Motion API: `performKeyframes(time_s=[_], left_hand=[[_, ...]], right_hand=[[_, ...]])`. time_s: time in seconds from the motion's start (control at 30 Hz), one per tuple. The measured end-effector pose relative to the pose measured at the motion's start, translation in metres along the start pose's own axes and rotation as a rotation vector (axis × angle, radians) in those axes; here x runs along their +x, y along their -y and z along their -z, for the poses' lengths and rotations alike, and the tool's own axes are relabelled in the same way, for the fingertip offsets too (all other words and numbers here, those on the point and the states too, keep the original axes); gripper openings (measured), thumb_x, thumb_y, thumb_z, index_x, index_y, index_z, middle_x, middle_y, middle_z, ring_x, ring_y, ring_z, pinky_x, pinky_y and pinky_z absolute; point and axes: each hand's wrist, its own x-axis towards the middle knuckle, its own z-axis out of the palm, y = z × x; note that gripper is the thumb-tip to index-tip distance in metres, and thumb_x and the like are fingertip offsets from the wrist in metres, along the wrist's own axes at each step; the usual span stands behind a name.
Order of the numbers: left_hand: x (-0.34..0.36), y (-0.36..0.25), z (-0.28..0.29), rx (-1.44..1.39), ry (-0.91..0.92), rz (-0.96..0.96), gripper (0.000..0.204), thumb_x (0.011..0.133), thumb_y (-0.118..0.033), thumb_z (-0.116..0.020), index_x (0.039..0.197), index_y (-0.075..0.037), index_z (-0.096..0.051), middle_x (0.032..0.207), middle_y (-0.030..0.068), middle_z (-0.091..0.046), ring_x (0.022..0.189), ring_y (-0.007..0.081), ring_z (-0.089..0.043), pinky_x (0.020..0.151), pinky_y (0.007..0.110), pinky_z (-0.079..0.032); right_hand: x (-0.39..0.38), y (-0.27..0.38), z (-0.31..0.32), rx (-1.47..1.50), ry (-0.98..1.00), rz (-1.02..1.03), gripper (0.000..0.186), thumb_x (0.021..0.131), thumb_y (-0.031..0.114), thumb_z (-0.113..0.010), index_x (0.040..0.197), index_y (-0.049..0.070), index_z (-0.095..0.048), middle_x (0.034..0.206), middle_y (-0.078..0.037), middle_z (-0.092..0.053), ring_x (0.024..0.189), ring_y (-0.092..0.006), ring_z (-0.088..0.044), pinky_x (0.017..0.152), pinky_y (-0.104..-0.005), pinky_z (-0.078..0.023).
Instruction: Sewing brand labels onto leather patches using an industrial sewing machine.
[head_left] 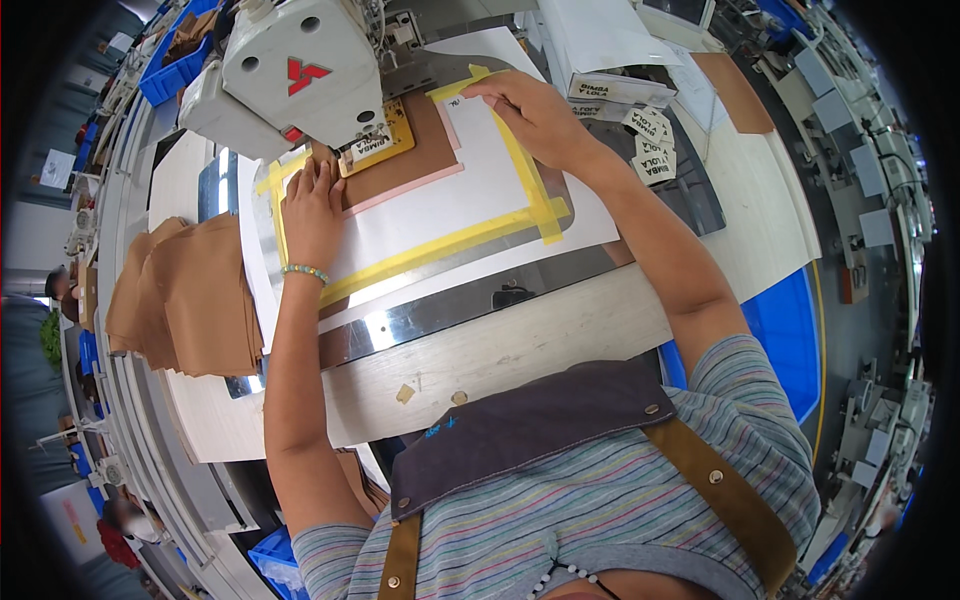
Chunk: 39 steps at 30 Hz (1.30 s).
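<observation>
Setup looks mostly done, I'd say — brown leather panel (420, 150) with its small tan rectangular label (385, 145) sits in the white template sheet edged with yellow tape (450, 205), right under the white sewing machine head (290, 70). Left hand (312, 205) lies flat, fingers spread, on the template's left edge; right hand (530, 110) presses fingertips on its far corner. Can't see any stitching yet — that part's probably left.

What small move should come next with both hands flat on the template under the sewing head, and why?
Probably a slight nudge of the template to square the brown piece under the sewing head. The left hand presses flat on its near left edge, the right hand on the yellow tape at the far side, and the piece with its tan label already sits by the needle.
</observation>
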Motion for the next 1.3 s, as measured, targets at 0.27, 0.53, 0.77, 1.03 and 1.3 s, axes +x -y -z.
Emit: performKeyframes(time_s=[0.27, 0.53, 0.77, 1.03, 1.3], left_hand=[[-0.006, -0.062, 0.022, -0.344, 0.057, 0.235, 0.035, 0.097, -0.019, -0.072, 0.130, -0.006, -0.071, 0.097, 0.0168, -0.072, 0.090, 0.0334, -0.068, 0.076, 0.047, -0.054], [-0.002, -0.076, 0.041, -0.703, 0.140, 0.464, 0.046, 0.093, -0.015, -0.076, 0.135, -0.001, -0.063, 0.066, 0.0059, -0.061, 0.058, 0.0154, -0.059, 0.059, 0.032, -0.046], [-0.026, -0.127, 0.072, -1.378, 0.230, 0.652, 0.039, 0.097, -0.002, -0.067, 0.136, 0.001, -0.062, 0.073, -0.0062, -0.058, 0.066, 0.0027, -0.049, 0.058, 0.023, -0.039], [-0.103, -0.113, 0.125, -1.317, 0.206, 0.550, 0.046, 0.094, 0.007, -0.057, 0.138, -0.002, -0.062, 0.102, 0.0018, -0.068, 0.090, 0.0062, -0.061, 0.080, 0.023, -0.048], [-0.138, -0.063, 0.159, -1.075, -0.161, 0.547, 0.046, 0.091, 0.010, -0.053, 0.135, 0.002, -0.062, 0.131, 0.0157, -0.071, 0.121, 0.0171, -0.068, 0.106, 0.031, -0.051]], right_hand=[[0.010, 0.018, -0.013, -0.133, 0.330, 0.183, 0.031, 0.102, 0.006, -0.056, 0.129, 0.006, -0.071, 0.131, -0.011, -0.069, 0.123, -0.0309, -0.062, 0.107, -0.0420, -0.051], [0.014, 0.015, -0.051, -0.348, 0.360, 0.312, 0.038, 0.097, 0.003, -0.060, 0.134, 0.010, -0.069, 0.136, -0.008, -0.069, 0.137, -0.0260, -0.054, 0.119, -0.0439, -0.042], [0.012, 0.022, -0.026, -0.146, 0.276, 0.187, 0.038, 0.098, 0.002, -0.056, 0.132, 0.010, -0.070, 0.132, -0.008, -0.070, 0.131, -0.0274, -0.058, 0.111, -0.0433, -0.047], [0.015, 0.051, -0.005, -0.150, 0.433, -0.083, 0.035, 0.103, 0.016, -0.056, 0.136, 0.009, -0.067, 0.121, -0.015, -0.072, 0.103, -0.0348, -0.070, 0.088, -0.0440, -0.056], [0.031, 0.067, -0.065, -0.230, 0.401, 0.201, 0.039, 0.105, 0.041, -0.059, 0.124, 0.009, -0.071, 0.112, -0.011, -0.075, 0.105, -0.0306, -0.071, 0.086, -0.0452, -0.057]])
